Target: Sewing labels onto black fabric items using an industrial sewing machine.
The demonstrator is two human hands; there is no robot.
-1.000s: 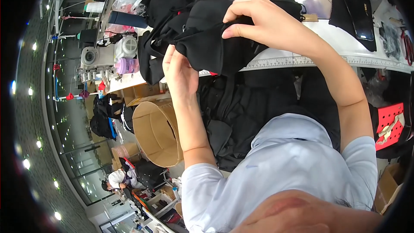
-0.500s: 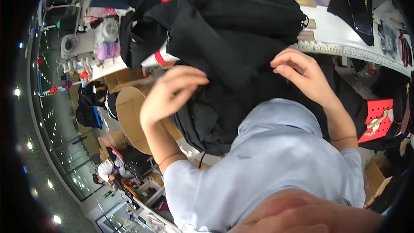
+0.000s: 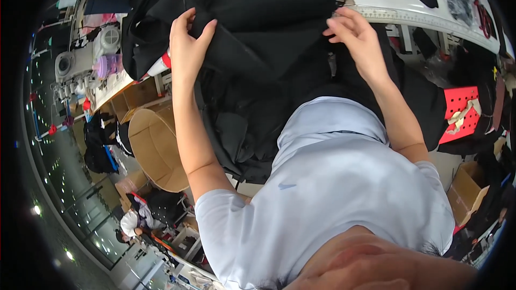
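A large black garment or stack of black cloth (image 3: 258,27) lies spread before me, with a folded corner hanging over the near table edge. My left hand (image 3: 191,43) is at its left side, thumb and fingers spread apart around a fold, not closed on it. At the right edge of the cloth is my right hand (image 3: 356,36), its fingers bent and loosely parted beside the frayed-looking border. I see nothing held in it. More dark cloth (image 3: 242,129) hangs in folds below, between my arms and my body.
A clear ruler (image 3: 408,16) lies along the white table edge (image 3: 462,35) at the right. Left of me stand a sewing machine (image 3: 80,62) and a round cardboard container (image 3: 156,147). At the right are a red perforated panel (image 3: 461,113) and a cardboard box (image 3: 468,190).
Both hands have moved forward, away from my body, to the left and right sides of the black cloth. The left hand's fingers have spread. The whole view has shifted a little.
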